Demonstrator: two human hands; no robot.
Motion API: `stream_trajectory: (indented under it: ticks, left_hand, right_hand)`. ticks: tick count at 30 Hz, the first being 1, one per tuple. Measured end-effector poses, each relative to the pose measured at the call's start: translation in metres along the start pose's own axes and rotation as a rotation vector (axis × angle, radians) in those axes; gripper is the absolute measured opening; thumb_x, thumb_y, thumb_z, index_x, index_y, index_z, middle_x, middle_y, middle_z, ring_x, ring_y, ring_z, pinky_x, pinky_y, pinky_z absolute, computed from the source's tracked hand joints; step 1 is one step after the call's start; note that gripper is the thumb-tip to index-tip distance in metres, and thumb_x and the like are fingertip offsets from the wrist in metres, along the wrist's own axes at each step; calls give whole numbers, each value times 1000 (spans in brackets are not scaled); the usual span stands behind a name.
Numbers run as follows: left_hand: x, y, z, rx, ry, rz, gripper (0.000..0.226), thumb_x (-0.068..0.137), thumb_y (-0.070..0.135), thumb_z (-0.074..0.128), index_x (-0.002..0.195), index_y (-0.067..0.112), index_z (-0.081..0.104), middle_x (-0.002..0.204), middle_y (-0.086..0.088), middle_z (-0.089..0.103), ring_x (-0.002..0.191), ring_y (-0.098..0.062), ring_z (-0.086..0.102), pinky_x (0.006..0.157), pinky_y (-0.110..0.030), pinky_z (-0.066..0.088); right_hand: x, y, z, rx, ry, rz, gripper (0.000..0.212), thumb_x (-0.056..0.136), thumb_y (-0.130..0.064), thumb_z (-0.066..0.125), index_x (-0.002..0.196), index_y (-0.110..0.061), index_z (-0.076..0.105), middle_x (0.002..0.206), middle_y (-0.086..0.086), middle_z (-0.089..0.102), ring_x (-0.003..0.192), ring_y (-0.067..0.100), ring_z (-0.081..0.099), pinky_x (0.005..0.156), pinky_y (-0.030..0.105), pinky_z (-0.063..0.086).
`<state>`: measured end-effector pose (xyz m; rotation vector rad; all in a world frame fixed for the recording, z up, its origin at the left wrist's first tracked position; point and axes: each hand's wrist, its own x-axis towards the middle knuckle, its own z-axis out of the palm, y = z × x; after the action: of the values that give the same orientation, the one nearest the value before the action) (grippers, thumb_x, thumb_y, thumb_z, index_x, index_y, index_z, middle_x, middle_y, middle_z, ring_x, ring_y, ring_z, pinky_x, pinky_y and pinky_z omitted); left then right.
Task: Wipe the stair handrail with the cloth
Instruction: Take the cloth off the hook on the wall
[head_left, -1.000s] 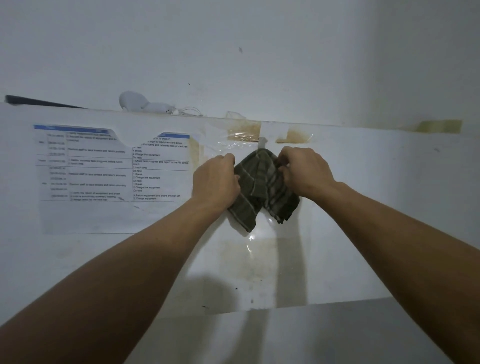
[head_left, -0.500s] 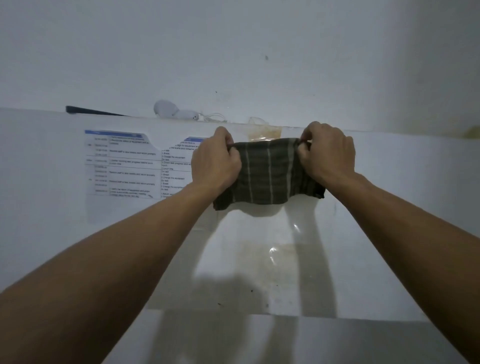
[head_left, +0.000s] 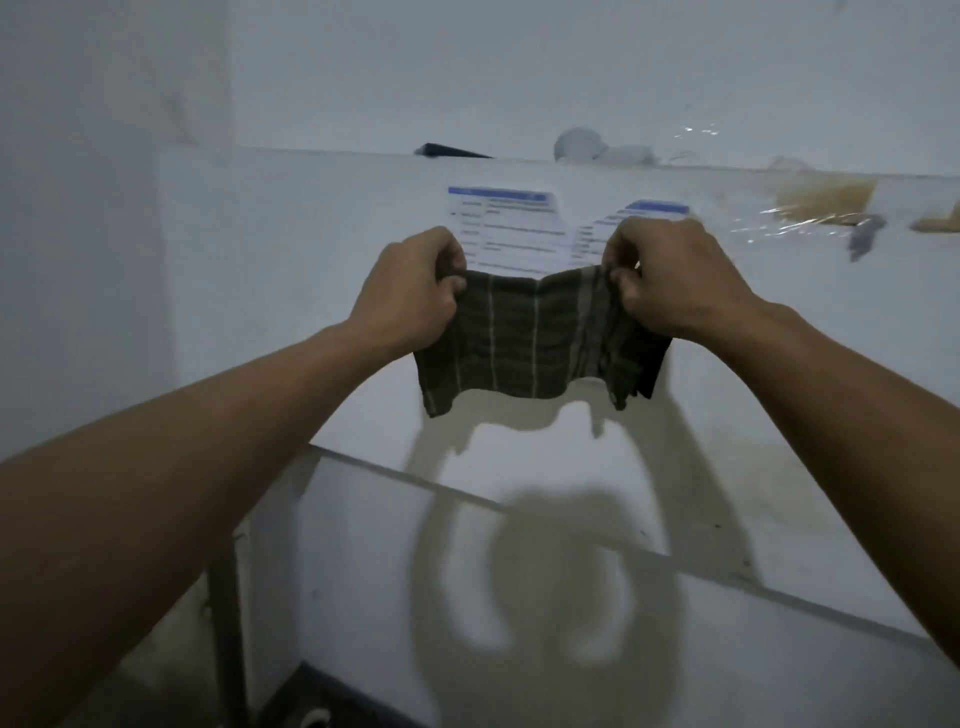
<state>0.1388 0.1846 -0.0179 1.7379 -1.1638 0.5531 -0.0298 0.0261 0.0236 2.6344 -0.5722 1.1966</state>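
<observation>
Cloth, dark with pale stripes, hangs stretched before the white panel, left hand pinching its 9 o'clock corner, right hand the 3 o'clock. A second ago it hung bunched from a hook; now it is freed. No handrail shows, so wiping is likely yet to start.

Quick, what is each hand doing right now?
Left hand: closed, pinching the left top edge of the striped cloth.
Right hand: closed, pinching the right top edge of the same cloth.
</observation>
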Motion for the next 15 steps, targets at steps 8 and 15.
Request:
stream_trajectory:
  ticks: [8,15]
  left_hand:
    - [-93,-124,-119,192,-49,-325,13,89,4,56,89,16,52,87,1,55,74,-7,49,61,-19,39]
    - [-194,-187,-220,432,-69,-611,36,82,-10,50,70,22,56,88,-1,58,81,-19,54,65,-24,43]
  right_hand:
    - [18,-152,116,280,-254,-238,17,85,-6,57,90,-21,54,93,4,62,81,24,57,72,35,47]
    - [10,-303,198,510,-413,-595,22,81,1,52,81,-16,65,86,5,64,82,28,57,75,37,47]
